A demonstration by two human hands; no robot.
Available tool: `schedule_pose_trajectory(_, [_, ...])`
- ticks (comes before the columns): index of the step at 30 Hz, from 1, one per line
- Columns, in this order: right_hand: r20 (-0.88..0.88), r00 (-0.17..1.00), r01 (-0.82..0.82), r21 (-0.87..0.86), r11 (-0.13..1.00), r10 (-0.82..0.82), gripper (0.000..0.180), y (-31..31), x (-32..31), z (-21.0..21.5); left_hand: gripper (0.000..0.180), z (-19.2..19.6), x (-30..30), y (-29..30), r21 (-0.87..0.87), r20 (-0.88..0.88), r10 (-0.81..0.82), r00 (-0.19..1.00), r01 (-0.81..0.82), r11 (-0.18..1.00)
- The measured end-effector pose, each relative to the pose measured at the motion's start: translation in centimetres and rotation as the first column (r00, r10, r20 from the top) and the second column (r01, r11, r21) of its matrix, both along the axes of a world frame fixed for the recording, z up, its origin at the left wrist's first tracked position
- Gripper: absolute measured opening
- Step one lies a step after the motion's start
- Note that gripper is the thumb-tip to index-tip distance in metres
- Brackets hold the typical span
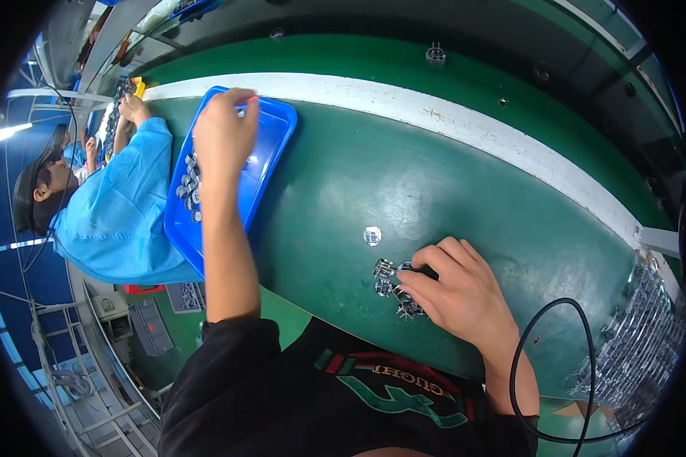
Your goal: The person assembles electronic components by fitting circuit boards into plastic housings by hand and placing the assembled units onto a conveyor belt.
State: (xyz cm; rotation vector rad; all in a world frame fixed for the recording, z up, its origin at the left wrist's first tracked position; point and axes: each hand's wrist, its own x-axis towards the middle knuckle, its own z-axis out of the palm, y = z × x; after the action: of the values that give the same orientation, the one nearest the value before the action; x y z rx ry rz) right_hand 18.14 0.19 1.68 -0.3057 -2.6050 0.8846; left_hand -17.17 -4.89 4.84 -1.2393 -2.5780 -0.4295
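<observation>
My left hand (225,129) is over the far end of a blue plastic tray (280,122), its fingers bent together; what they hold, if anything, is too small to name. Several small grey cylindrical parts (185,187) lie along the tray's left side. On the green bench, my right hand (459,288) has thumb and fingers closed at a small cluster of round metallic parts with thin prongs (383,287). Its fingertips hide whatever is between them. One flat, round silvery piece (372,235) lies apart, just beyond the cluster.
A white ledge (404,107) runs along the bench's far side, with a green strip and a few pronged parts (435,55) beyond it. At right are stacked clear plastic trays (636,343) and a looping black cable (517,358). A co-worker in blue (122,206) sits close on the left.
</observation>
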Motion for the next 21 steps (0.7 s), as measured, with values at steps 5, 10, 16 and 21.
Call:
schedule_pose_trajectory(5, [-0.036, 0.999, 0.036, 0.043, 0.998, -0.034, 0.01, 0.5, 0.4, -0.9, 0.028, -2.0, -4.9, -3.1, -0.191, -0.029, -0.094, 0.995, 0.087, 0.978])
schedule_pose_trajectory(10, [-0.092, 0.981, 0.168, -0.035, 0.985, -0.17, 0.013, 1.2, 1.5, -0.9, 0.019, -2.5, -5.0, -2.6, -0.177, 0.033, -0.106, 0.994, 0.11, 0.978])
schedule_pose_trajectory(16, [-0.167, 0.943, 0.29, -0.01, 0.957, -0.287, 0.017, 1.6, 2.0, -0.3, 0.016, -2.7, -4.0, -3.3, -0.07, 0.072, -0.043, 0.996, 0.048, 0.996])
schedule_pose_trajectory(21, [-0.195, 0.932, 0.309, -0.021, 0.951, -0.307, 0.019, 1.3, 1.8, 0.1, 0.017, -2.9, -4.7, -4.4, -0.038, -0.027, -0.084, 0.996, 0.083, 0.996])
